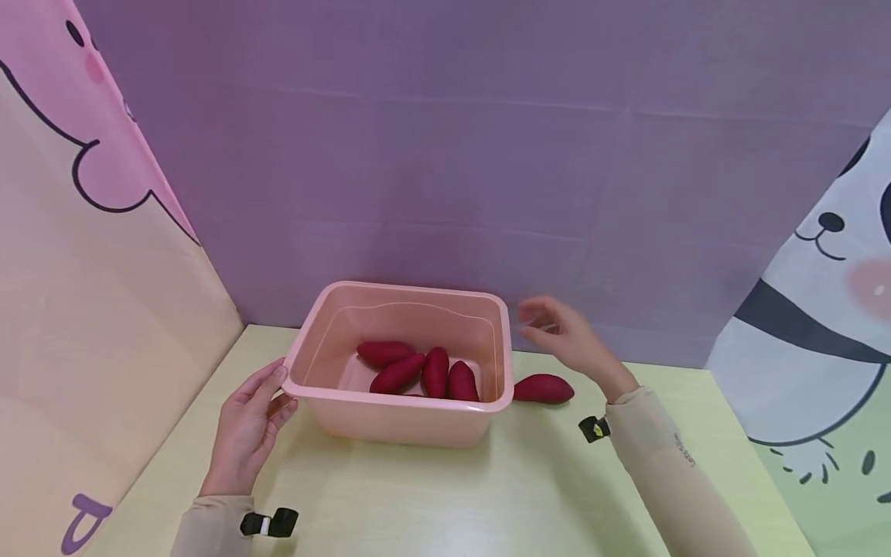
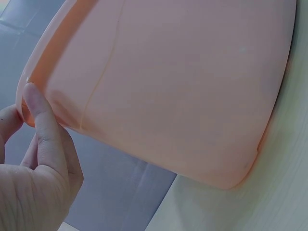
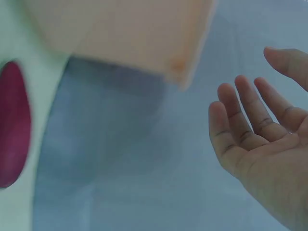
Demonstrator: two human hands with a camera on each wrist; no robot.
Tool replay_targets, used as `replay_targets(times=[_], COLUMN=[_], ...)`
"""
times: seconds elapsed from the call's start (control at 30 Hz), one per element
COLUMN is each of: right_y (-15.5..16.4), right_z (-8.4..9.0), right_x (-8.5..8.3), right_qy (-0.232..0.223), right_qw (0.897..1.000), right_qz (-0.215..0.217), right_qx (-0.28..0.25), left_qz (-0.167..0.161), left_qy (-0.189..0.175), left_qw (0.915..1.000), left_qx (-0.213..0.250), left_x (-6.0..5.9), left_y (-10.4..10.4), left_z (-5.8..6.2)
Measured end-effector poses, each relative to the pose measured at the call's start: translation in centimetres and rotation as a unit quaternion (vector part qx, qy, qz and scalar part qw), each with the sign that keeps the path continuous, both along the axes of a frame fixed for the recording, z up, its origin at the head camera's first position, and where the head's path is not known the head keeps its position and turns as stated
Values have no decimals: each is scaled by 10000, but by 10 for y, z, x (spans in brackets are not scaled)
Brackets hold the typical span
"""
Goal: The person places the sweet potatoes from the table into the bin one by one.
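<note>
A pink plastic tub (image 1: 411,422) stands on the table, with several dark red sweet potatoes (image 1: 397,374) lying on its floor. My left hand (image 1: 245,424) pinches the tub's rim at its near left corner; the left wrist view shows the thumb and fingers on either side of that rim (image 2: 45,41). Beyond the tub's right side my right hand (image 1: 565,334) hangs in the air, fingers loosely bent and holding nothing. One more sweet potato (image 1: 544,389) lies on the table against the tub's right side, below the right hand.
The pale wooden table (image 1: 418,503) reaches back to a purple cloth wall (image 1: 445,170) close behind the tub. Printed cloth panels rise at the left (image 1: 104,309) and right (image 1: 807,348), the right one bearing a panda.
</note>
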State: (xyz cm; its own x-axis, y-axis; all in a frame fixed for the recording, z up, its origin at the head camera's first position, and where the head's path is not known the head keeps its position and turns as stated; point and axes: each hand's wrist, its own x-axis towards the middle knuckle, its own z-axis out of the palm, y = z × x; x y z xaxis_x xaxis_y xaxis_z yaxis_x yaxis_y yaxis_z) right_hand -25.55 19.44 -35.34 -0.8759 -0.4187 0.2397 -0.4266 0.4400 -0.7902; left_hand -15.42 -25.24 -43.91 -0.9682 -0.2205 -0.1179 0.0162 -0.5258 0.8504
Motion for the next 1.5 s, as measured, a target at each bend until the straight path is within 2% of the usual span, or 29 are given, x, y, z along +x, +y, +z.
replay_targets(times=[0.3,0.47,0.63,0.87,1.0,1.17,1.5], right_y=[53,73,82,84,84,85,85], right_z=[-62,-95,-116,-130,-135,-141,-145], right_x=[0,1,2,7,9,7,5], right_qy=[-271,-752,-1315,-1535,-1817,-2039,-2177], right_qw=[9965,9906,9823,9826,9781,9724,9679], right_qz=[-773,-1124,-1322,-1019,-902,-1007,-1095], right_qx=[192,220,165,-219,-468,-529,-625], left_qz=[-22,-22,-11,12,30,25,27], left_qy=[29,-7,-30,-38,-30,-48,-131], left_qw=[10000,10000,10000,10000,9999,9999,9998], left_qx=[-24,-66,-92,-80,-122,-150,-167], left_x=[1,2,2,3,3,3,2], left_y=[-1,0,-1,-1,0,0,0], left_z=[0,1,2,2,2,3,2])
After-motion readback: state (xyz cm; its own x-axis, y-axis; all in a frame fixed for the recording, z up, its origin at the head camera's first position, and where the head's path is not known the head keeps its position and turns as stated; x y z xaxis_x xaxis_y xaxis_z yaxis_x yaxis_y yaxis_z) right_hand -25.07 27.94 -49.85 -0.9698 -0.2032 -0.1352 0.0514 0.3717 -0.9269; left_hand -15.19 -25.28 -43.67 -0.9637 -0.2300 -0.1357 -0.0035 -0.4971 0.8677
